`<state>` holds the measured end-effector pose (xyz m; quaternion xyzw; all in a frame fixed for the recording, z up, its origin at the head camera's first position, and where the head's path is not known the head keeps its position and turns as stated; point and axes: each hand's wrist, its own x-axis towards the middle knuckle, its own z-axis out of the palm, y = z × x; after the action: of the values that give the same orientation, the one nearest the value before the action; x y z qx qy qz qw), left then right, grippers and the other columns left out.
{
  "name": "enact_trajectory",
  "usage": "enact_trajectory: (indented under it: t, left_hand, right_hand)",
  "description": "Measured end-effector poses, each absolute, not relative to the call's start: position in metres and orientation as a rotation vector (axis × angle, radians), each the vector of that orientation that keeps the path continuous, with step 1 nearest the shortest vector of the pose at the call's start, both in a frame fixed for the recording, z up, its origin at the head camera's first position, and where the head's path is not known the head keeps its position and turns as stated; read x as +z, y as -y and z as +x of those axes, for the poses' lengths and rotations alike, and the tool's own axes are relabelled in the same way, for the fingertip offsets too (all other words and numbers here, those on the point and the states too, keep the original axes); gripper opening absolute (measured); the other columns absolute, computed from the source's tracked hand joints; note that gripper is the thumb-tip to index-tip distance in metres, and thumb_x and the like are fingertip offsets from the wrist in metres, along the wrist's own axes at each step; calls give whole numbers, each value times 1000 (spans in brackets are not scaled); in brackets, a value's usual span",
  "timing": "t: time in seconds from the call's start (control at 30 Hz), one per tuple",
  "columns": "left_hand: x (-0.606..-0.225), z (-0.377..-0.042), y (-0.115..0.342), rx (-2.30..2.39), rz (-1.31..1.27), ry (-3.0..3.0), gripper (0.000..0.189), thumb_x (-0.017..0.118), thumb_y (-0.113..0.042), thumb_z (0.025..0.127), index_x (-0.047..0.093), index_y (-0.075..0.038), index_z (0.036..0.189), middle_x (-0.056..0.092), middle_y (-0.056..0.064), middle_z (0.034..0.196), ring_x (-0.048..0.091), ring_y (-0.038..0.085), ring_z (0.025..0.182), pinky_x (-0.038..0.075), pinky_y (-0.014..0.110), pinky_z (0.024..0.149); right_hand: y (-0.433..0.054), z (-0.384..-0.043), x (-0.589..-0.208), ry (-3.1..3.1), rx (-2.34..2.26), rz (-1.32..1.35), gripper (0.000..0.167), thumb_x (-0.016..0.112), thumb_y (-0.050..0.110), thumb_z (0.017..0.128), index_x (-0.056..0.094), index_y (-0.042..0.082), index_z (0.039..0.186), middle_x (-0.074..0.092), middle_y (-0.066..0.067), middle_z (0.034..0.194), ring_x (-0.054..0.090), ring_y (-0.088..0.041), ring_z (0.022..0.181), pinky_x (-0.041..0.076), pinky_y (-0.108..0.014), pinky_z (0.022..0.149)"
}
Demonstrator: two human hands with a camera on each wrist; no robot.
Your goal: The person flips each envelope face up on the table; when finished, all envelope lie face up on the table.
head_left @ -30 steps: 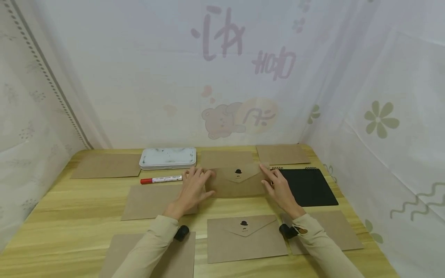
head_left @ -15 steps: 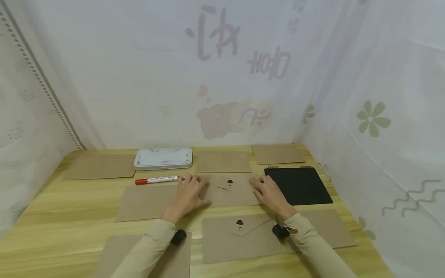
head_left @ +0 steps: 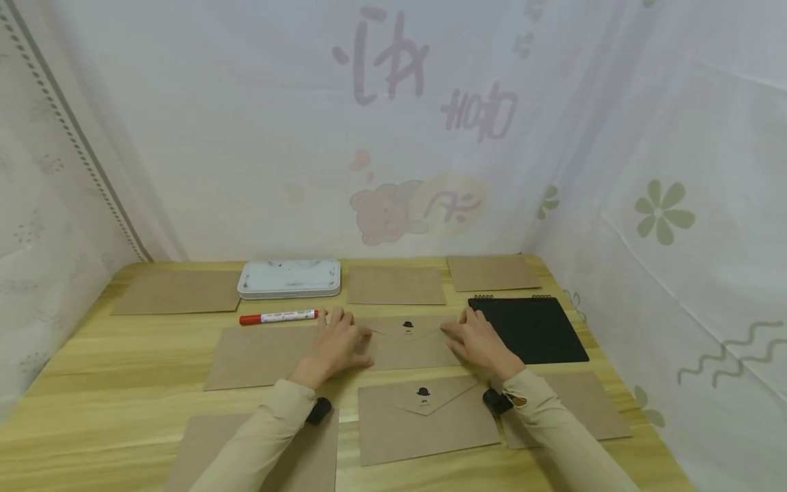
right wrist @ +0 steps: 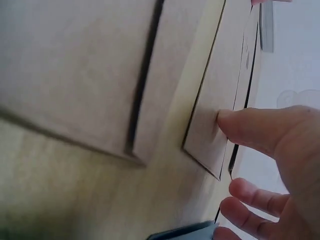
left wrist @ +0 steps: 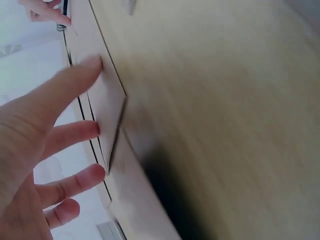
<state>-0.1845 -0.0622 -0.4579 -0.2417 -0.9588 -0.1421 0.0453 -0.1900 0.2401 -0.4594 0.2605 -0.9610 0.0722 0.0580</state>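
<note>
A brown kraft envelope [head_left: 406, 353] with a hat print on its pointed flap lies flat mid-table, flap side up. At its left end is my left hand [head_left: 337, 347]; the left wrist view shows the thumb [left wrist: 82, 75] touching the envelope's face and the other fingers spread along its far side. My right hand [head_left: 484, 343] is at the right end, its thumb [right wrist: 240, 125] resting on the paper in the right wrist view. Nearer me, a second envelope [head_left: 424, 434] with the same print lies between my forearms.
Further brown envelopes surround these, one at back left [head_left: 178, 292], partly under my sleeves at the front. A white tin case [head_left: 289, 278] and a red-capped marker [head_left: 279, 317] lie behind my left hand. Beside my right hand is a black spiral notebook [head_left: 529, 331].
Both hands have come slightly nearer with the middle envelope, which was raised and is now flat on the table. Its flap, partly lifted half a second ago, now lies down.
</note>
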Motion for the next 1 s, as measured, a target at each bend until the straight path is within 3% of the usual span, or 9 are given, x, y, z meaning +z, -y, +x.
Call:
enact_trajectory:
  t: [0.13,0.23,0.33,0.4,0.53,0.73,1.0]
  left_hand:
    - [-455,-188,59,-437,-722,2909,26,73,-34,78,75,-16,97,50,3,88,38,27,92,17,65,94]
    - [-452,-193,56,-432,-717,2906,15,67,-27,83,76,-17,90,55,10,109,40,31,99,19,65,93]
    - [-447,-200,53,-422,-710,2936,13,66,-27,84,75,-18,82,46,18,131,38,37,112,21,67,92]
    - [-444,-206,53,-418,-682,2962,15,66,-28,85,72,-16,79,41,21,136,36,41,118,20,69,93]
    - [-441,-221,59,-455,-620,3006,15,64,-25,87,65,-11,82,43,21,130,33,41,122,15,70,96]
    - [-432,-238,75,-387,-670,3036,20,65,-20,87,64,-7,102,53,16,114,37,38,114,15,67,96]
    - [-422,-263,83,-148,-864,3030,33,65,-17,87,63,-9,118,58,10,121,41,34,114,20,65,95]
  right_hand:
    - [-241,-196,-460,2896,230,831,29,71,17,83,70,12,111,50,-11,94,36,-22,73,30,-30,59]
    - [-242,-199,-459,2927,234,848,28,71,17,83,70,14,111,52,-10,95,38,-22,75,32,-30,60]
    - [-243,-202,-456,2994,256,857,28,69,16,84,69,14,112,52,-8,94,40,-21,76,33,-30,60]
    - [-244,-205,-454,3032,293,879,29,69,14,84,68,12,113,51,-8,90,41,-20,74,34,-30,60]
    - [-247,-215,-451,3075,403,962,29,68,11,84,67,10,113,51,-5,86,45,-17,72,38,-29,60]
    - [-252,-231,-439,3037,581,969,26,61,9,88,67,6,113,56,-7,96,53,-18,76,46,-30,63]
    - [-256,-251,-434,3012,551,902,20,63,9,88,69,5,107,59,-8,102,59,-27,92,49,-40,77]
